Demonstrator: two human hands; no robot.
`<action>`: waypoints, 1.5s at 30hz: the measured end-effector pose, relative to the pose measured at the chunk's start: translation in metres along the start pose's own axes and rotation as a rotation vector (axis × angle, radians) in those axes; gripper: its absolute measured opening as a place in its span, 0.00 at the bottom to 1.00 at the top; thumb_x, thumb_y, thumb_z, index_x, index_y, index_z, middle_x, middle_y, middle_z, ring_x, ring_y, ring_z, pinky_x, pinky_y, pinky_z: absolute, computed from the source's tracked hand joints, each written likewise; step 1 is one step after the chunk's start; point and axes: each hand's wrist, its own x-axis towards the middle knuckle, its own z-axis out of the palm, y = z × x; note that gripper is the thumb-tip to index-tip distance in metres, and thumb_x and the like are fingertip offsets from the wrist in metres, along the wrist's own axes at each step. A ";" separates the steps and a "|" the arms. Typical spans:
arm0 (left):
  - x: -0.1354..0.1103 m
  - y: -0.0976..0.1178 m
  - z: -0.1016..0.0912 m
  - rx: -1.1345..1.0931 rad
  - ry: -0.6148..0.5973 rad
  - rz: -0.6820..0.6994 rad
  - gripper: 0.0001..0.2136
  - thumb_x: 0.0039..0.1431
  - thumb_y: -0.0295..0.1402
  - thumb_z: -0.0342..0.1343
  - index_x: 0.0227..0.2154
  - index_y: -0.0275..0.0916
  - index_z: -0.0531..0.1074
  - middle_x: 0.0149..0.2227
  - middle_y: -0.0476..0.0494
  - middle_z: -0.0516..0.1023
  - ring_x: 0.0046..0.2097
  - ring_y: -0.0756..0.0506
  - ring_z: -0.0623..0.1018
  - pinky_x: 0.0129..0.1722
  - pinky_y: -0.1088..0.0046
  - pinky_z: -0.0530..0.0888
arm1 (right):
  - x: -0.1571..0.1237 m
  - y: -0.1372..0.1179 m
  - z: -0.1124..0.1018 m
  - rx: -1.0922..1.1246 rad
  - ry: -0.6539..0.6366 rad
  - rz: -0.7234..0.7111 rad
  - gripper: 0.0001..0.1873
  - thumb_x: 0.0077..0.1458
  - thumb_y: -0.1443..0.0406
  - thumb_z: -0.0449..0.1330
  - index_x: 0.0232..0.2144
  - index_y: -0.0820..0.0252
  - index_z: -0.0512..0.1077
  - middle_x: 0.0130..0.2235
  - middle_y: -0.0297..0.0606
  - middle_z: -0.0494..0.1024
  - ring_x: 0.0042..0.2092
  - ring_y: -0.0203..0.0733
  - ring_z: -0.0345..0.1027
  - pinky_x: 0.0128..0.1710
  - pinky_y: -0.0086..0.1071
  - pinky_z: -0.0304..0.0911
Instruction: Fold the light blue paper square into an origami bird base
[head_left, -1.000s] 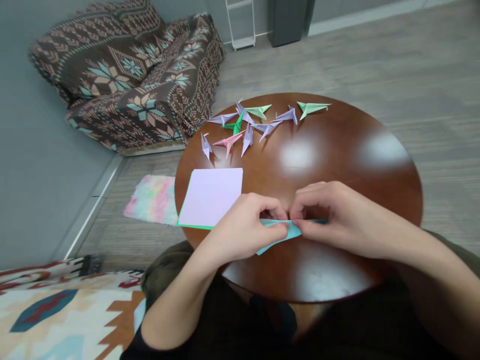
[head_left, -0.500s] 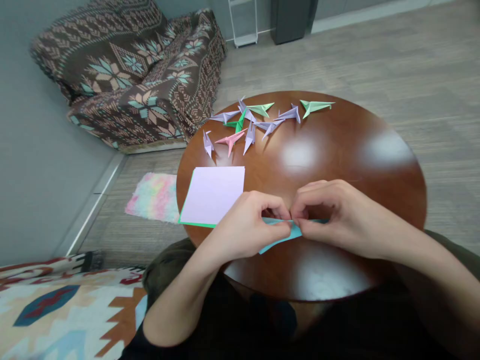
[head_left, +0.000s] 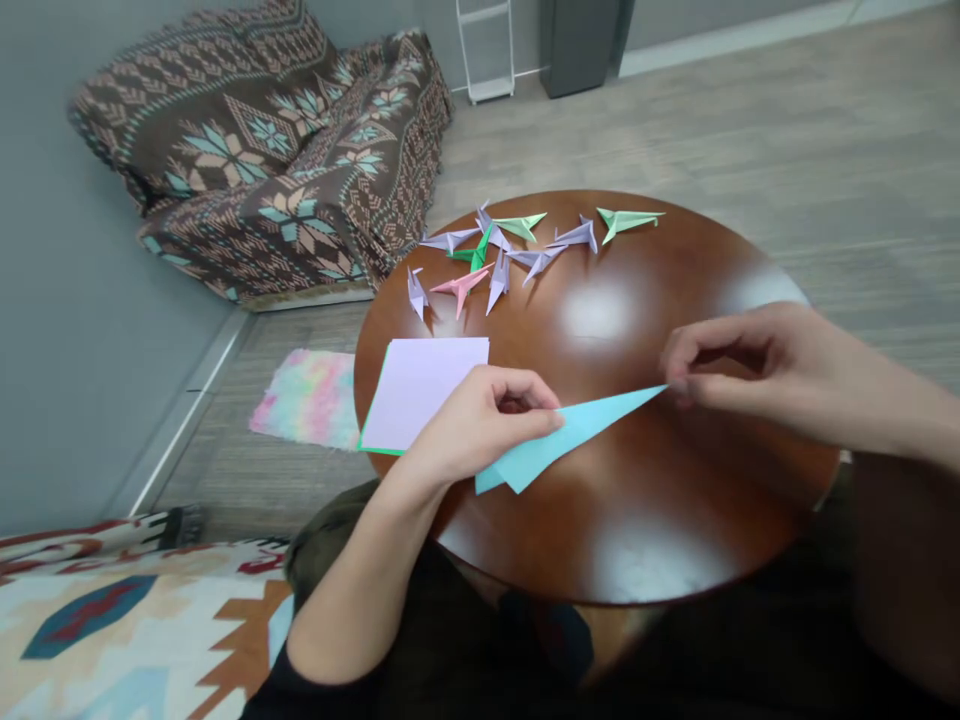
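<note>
A long, pointed fold of light blue paper (head_left: 577,430) lies on the round brown table (head_left: 675,520). My left hand (head_left: 480,425) presses down on its wide near end, fingers closed on the paper. My right hand (head_left: 739,360) pinches the narrow tip at the far right. A stack of square sheets (head_left: 420,390), lilac on top with a green edge, lies just left of my left hand.
Several folded paper figures (head_left: 517,250) in lilac, green and pink sit at the table's far edge. A patterned brown couch (head_left: 262,150) stands at the back left. A pastel mat (head_left: 307,395) and a patterned rug (head_left: 112,630) lie on the floor.
My right hand has slid away to the right along the blue paper to its tip. The paper now lies stretched out flat and long between both hands.
</note>
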 end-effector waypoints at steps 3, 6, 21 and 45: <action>0.005 -0.006 0.007 -0.241 0.078 0.035 0.08 0.52 0.33 0.71 0.29 0.36 0.78 0.24 0.54 0.74 0.25 0.55 0.69 0.25 0.80 0.65 | 0.003 -0.005 0.005 0.067 0.301 -0.051 0.13 0.60 0.57 0.64 0.26 0.55 0.78 0.29 0.38 0.80 0.33 0.45 0.73 0.36 0.37 0.65; 0.008 -0.010 0.014 -0.383 0.176 0.119 0.09 0.53 0.33 0.72 0.31 0.37 0.79 0.28 0.53 0.76 0.28 0.55 0.72 0.29 0.80 0.68 | 0.005 -0.018 0.029 0.176 0.250 -0.079 0.11 0.62 0.54 0.65 0.35 0.54 0.80 0.38 0.38 0.84 0.42 0.48 0.77 0.44 0.37 0.70; 0.007 -0.014 0.016 -0.315 0.157 0.210 0.08 0.54 0.33 0.72 0.29 0.35 0.80 0.28 0.49 0.79 0.29 0.52 0.76 0.28 0.79 0.76 | -0.001 -0.032 0.043 0.160 -0.028 0.009 0.10 0.62 0.59 0.67 0.32 0.59 0.80 0.27 0.33 0.79 0.28 0.36 0.66 0.26 0.28 0.59; 0.014 -0.011 -0.019 -0.288 0.425 0.198 0.07 0.55 0.33 0.65 0.26 0.37 0.75 0.28 0.50 0.74 0.30 0.51 0.74 0.24 0.80 0.71 | 0.009 -0.019 0.045 0.194 -0.009 0.063 0.12 0.59 0.58 0.66 0.27 0.58 0.76 0.25 0.32 0.73 0.26 0.37 0.63 0.23 0.29 0.55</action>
